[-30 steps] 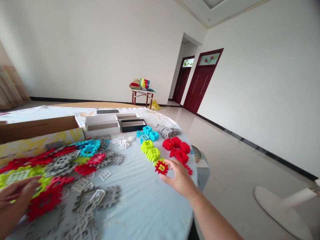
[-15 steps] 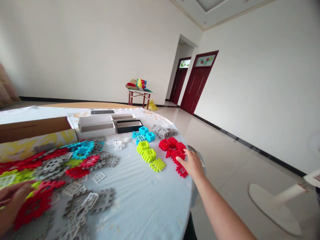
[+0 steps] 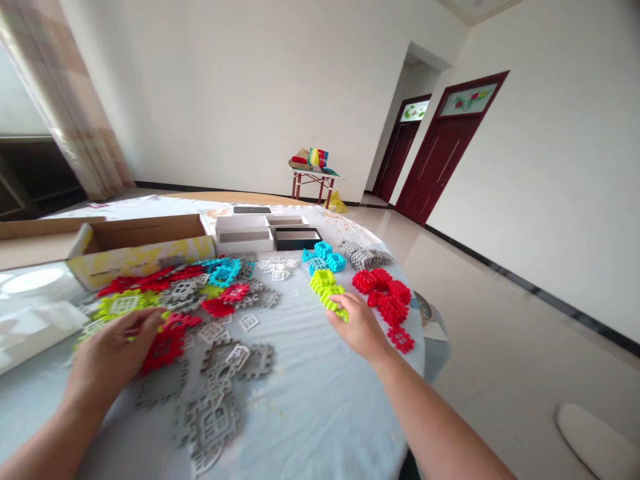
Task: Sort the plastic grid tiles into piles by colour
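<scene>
My right hand point(image 3: 361, 330) is closed over the front of a stack of yellow-green interlocking building plates point(image 3: 324, 283), thumb and fingers on the nearest one. On the left, my left hand point(image 3: 117, 347) has its fingers curled together, with bits of yellow-green showing at the fingertips; most of what it grips is hidden. Beside it lies a red plate point(image 3: 165, 345) in the mixed pile. Sorted groups stand around my right hand: red plates point(image 3: 393, 308), blue plates point(image 3: 325, 257) and grey plates point(image 3: 365, 255).
Small white window pieces point(image 3: 280, 267) lie near several shallow box trays point(image 3: 245, 240). An open cardboard box point(image 3: 145, 250) stands behind the mixed pile. Loose grey plates point(image 3: 215, 417) spread toward the front. The round table's edge point(image 3: 423, 333) curves past the red group.
My right hand has left the red plates and moved left onto the yellow-green ones. The view has turned left, bringing more of my left hand and the cardboard box into sight.
</scene>
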`<state>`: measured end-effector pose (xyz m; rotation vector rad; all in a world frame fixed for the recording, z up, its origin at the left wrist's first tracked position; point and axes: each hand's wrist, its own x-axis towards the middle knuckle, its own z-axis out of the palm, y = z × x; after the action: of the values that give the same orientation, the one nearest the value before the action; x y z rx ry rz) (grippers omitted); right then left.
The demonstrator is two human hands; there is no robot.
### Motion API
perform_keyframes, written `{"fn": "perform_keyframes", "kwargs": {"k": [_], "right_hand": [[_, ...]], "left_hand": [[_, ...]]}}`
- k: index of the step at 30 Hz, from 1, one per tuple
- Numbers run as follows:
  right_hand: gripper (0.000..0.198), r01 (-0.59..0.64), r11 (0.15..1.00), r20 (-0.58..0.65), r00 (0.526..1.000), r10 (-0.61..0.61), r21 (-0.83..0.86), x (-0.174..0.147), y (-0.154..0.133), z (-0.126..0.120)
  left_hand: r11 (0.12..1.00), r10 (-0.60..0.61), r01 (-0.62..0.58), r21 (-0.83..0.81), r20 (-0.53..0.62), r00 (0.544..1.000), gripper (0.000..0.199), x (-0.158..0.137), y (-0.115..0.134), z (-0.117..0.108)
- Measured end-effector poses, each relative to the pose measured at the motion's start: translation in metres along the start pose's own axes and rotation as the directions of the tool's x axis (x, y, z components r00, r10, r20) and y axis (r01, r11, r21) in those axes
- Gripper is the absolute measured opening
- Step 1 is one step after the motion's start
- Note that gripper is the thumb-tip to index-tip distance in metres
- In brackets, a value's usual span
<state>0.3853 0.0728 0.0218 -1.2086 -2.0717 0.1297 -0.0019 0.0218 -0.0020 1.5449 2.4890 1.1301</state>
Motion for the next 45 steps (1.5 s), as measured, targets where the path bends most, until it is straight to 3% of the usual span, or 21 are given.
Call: {"fn": "perform_keyframes", "kwargs": {"k": [3, 6, 13, 18, 20, 27, 32, 35, 41, 45], "right_hand": [[0.024, 0.091, 0.983, 0.197, 0.973, -0.123, 0.162, 0.008, -0.034, 0.033], [0.026, 0.193, 0.936, 0.305, 0.909, -0.284, 0.295, 0.009, -0.057, 0.056], [0.062, 0.395, 0.835, 0.372, 0.762, -0.531, 0.383, -0.006, -0.097, 0.071], [0.067, 0.485, 0.79, 0.417, 0.673, -0.611, 0.376, -0.017, -0.112, 0.076], [0.066, 0.464, 0.817, 0.433, 0.694, -0.575, 0.342, -0.014, -0.104, 0.079], [0.072, 0.247, 0.941, 0.422, 0.847, -0.325, 0.23, 0.006, -0.059, 0.07], [0.043, 0.169, 0.943, 0.263, 0.933, -0.247, 0.287, 0.01, -0.045, 0.067], [0.037, 0.175, 0.94, 0.224, 0.943, -0.245, 0.293, 0.011, -0.041, 0.076], [0.025, 0.192, 0.931, 0.266, 0.923, -0.279, 0.312, 0.014, -0.046, 0.083], [0.023, 0.065, 0.939, 0.168, 0.977, -0.129, 0.337, 0.018, -0.046, 0.079]], "left_hand": [[0.999, -0.049, 0.05, -0.015, 0.049, 0.998, 0.035, -0.002, -0.001, -0.004], [0.997, -0.043, 0.045, -0.068, 0.034, 0.999, 0.034, -0.002, 0.0, -0.004], [0.995, -0.019, 0.021, -0.098, 0.023, 1.0, 0.035, -0.005, 0.005, -0.008], [0.994, 0.006, -0.004, -0.11, 0.021, 1.0, 0.036, -0.006, 0.002, -0.008], [0.993, 0.004, -0.003, -0.115, 0.008, 1.0, 0.037, -0.006, -0.001, -0.006], [0.991, -0.04, 0.046, -0.123, 0.048, 0.998, 0.039, -0.005, -0.001, -0.005], [0.994, -0.068, 0.073, -0.082, 0.065, 0.996, 0.039, -0.005, 0.004, -0.012], [0.997, -0.07, 0.072, -0.013, 0.095, 0.993, 0.038, -0.005, 0.007, -0.015], [1.0, -0.012, 0.008, 0.025, 0.152, 0.988, 0.041, -0.002, 0.003, -0.009], [1.0, 0.028, -0.028, -0.001, 0.175, 0.984, 0.041, -0.002, 0.001, -0.002]]}}
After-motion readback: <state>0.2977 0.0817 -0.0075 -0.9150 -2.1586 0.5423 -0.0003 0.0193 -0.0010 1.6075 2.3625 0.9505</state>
